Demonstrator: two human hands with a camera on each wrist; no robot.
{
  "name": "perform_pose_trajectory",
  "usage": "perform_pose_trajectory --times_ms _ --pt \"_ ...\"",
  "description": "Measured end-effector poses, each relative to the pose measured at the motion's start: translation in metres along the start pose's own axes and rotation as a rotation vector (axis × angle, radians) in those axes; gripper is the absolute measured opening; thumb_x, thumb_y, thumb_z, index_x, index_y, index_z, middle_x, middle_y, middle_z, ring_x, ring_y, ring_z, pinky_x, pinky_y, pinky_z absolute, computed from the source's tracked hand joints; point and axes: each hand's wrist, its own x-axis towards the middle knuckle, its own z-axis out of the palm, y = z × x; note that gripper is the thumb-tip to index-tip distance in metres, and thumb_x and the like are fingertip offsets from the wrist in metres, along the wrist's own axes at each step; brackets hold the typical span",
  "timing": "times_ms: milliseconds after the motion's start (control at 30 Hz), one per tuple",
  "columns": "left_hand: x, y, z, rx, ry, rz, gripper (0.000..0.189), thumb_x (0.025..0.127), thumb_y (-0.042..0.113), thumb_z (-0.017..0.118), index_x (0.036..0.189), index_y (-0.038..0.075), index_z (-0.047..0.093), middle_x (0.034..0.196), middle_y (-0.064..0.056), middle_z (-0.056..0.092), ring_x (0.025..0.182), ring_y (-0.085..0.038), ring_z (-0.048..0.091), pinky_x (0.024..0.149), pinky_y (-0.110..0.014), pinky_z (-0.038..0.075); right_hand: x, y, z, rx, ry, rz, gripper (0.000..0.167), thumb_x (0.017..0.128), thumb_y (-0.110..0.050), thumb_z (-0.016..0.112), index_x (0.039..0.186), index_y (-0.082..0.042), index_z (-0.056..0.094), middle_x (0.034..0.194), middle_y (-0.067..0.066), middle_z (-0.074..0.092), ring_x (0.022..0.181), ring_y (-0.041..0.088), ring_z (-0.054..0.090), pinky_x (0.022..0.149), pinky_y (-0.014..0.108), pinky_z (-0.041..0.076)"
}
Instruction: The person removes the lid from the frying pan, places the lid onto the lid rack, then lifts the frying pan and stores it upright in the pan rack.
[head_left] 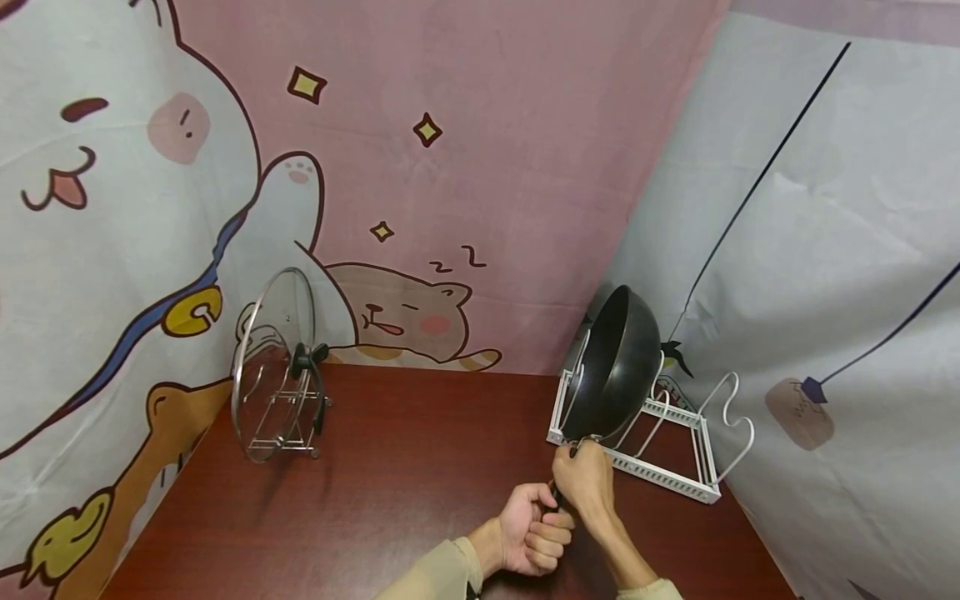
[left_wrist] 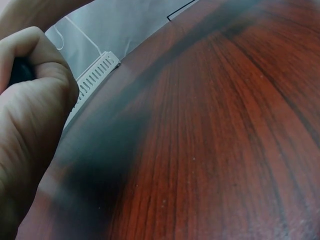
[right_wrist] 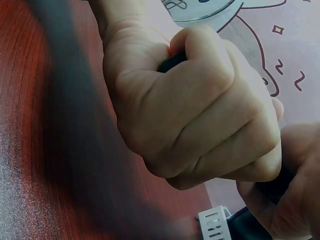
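A black frying pan [head_left: 636, 358] stands on its edge in a white metal rack [head_left: 663, 481] at the right of the head view. Its dark handle [head_left: 556, 497] points down toward me. My left hand [head_left: 536, 533] grips the lower end of that handle with curled fingers. Nearer the pan, my right hand [head_left: 587, 477] holds the handle close to the pan's wall. The right wrist view has the left hand [right_wrist: 200, 105] in front, the right hand [right_wrist: 300, 185] at the lower right edge. Both palms hide most of the handle.
At the left, a glass lid [head_left: 277, 367] with a black knob stands upright in a small wire rack [head_left: 281, 446]. The reddish-brown table [head_left: 420, 467] stretches between the racks. A printed cloth [head_left: 525, 167] hangs behind. White wire hooks [head_left: 738, 425] rise at the rack's right end.
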Motion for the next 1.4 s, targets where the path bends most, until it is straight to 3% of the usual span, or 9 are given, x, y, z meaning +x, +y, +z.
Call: perform_pose_trajectory --times_ms 433,1033,1400 --pt "0.0007 -0.0005 -0.0038 -0.01 0.039 0.012 0.029 0.081 0.044 0.058 0.067 0.028 0.039 0.048 0.02 0.038 0.046 -0.004 0.005 0.049 -0.021 0.001 0.0024 0.0031 0.002 -0.013 -0.01 0.01 0.032 0.099 -0.016 0.059 0.067 -0.013 0.057 0.066 0.009 0.065 0.062 0.027 0.061 0.058 0.044 0.048" --pt "0.0025 0.0 -0.0032 0.014 0.082 0.03 0.027 0.083 0.041 0.052 0.067 0.027 0.035 0.049 0.02 0.037 0.046 -0.005 0.004 0.048 -0.021 0.002 0.0048 0.0015 0.0028 -0.019 -0.025 0.005 0.036 0.098 -0.014 0.058 0.063 -0.016 0.054 0.061 0.003 0.055 0.059 0.024 0.055 0.056 0.039 0.044" --pt "0.0036 0.0006 -0.0052 0.008 0.088 0.028 0.031 0.08 0.043 0.057 0.068 0.026 0.034 0.048 0.021 0.04 0.046 -0.004 0.005 0.048 -0.021 0.002 0.0071 0.0034 0.0045 -0.025 -0.023 0.003 0.034 0.1 -0.014 0.06 0.066 -0.014 0.055 0.064 0.005 0.058 0.062 0.026 0.057 0.059 0.043 0.047"
